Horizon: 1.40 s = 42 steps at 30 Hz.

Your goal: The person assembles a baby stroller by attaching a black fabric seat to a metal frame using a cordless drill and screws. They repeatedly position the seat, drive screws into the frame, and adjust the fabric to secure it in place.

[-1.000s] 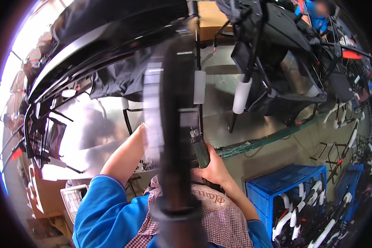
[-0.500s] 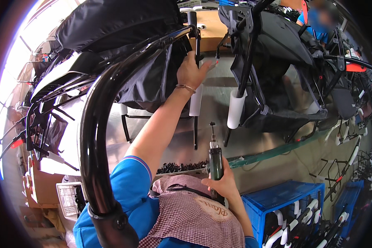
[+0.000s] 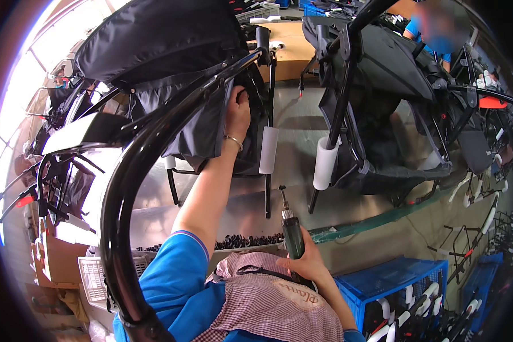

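Observation:
My right hand is wrapped around a dark green electric screwdriver, its bit pointing up and away from me. My left hand reaches into the black fabric seat of a stroller on the left, its fingers bent at the fabric's edge. Some of those fingers are hidden by the cloth. Beside that hand stands a black frame tube with a white foam sleeve lower down. A thick, curved black tube arches across the near left.
A second black stroller stands at the right on the metal-topped table. Small black parts lie along the table's near edge. A blue crate holds tubes at the lower right. Another person is at the far right.
My left hand has moved from the upright tube leftward into the fabric, and its fingers have bent. The screwdriver has tilted left and dropped slightly in my right hand.

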Tool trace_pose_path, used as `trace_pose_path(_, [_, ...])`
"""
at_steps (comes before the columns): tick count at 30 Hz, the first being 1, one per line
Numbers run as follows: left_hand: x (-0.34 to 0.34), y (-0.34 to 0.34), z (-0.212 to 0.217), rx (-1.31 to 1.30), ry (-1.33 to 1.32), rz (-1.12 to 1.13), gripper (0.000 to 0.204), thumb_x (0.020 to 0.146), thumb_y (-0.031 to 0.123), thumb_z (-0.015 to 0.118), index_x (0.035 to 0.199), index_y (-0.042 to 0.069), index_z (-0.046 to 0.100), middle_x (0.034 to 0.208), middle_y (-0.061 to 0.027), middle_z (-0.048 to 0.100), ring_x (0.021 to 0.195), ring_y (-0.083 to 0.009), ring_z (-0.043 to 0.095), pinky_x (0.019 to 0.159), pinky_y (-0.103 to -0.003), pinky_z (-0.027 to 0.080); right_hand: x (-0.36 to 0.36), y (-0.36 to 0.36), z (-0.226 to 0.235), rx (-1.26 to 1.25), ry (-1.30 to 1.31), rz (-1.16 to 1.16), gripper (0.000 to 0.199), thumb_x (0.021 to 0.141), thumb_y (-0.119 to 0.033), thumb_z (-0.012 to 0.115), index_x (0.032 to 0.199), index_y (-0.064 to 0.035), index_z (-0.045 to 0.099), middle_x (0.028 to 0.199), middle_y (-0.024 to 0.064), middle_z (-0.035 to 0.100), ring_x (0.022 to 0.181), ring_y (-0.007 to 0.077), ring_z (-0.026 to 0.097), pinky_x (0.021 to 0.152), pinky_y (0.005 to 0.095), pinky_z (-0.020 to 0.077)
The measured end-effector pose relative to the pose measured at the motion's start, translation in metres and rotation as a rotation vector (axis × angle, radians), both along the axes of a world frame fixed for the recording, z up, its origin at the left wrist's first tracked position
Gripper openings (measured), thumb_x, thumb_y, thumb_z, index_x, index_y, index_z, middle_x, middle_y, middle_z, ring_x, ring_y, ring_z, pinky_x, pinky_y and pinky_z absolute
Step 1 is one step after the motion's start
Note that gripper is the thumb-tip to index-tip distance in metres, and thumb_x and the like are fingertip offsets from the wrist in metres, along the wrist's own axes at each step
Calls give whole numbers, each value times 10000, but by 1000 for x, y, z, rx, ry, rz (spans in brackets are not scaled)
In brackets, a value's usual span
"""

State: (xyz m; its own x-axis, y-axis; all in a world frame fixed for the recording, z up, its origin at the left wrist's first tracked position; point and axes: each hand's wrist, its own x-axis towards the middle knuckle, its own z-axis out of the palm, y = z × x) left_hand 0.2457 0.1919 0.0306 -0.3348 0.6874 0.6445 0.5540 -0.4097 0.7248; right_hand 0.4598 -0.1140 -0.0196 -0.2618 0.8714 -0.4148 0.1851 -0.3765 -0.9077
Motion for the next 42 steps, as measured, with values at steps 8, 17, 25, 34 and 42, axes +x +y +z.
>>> trace_pose_path(8, [13,7,-6,114,-69,329,205,791,152,725,941,41,642,741,-66,664,674,-170,630,658,-288,483,11,1,-6,77,-48,43,1097,585,-407,867,1439,-45,280,1266,174,535,1126,281,556,942,363,447])
trace_pose_path(17, [37,6,-4,237,-260,101,179,747,49,734,917,14,689,809,-72,680,731,-139,625,687,-254,484,23,11,-4,138,-196,96,1105,587,-421,872,1436,-47,272,1272,189,530,1136,312,556,958,376,443])
trace_pose_path(25, [44,5,-14,211,-266,303,161,719,93,780,817,11,681,668,-36,575,611,-145,534,589,-272,438,31,13,8,-46,-205,116,1095,584,-404,878,1424,-33,283,1188,185,582,1078,300,591,915,373,468])
trace_pose_path(34, [74,14,-16,244,-185,388,115,738,94,759,838,55,717,633,-42,573,553,-142,544,539,-269,421,47,5,1,-58,-162,66,1082,581,-366,883,1419,-16,296,1142,174,593,1026,254,595,886,354,477])
trace_pose_path(42, [87,23,-6,268,-270,445,120,780,81,711,885,24,718,843,-128,701,730,-208,678,663,-293,505,53,-5,-20,61,-15,-2,1003,620,-237,875,1415,-15,305,962,104,607,727,182,619,661,325,525])
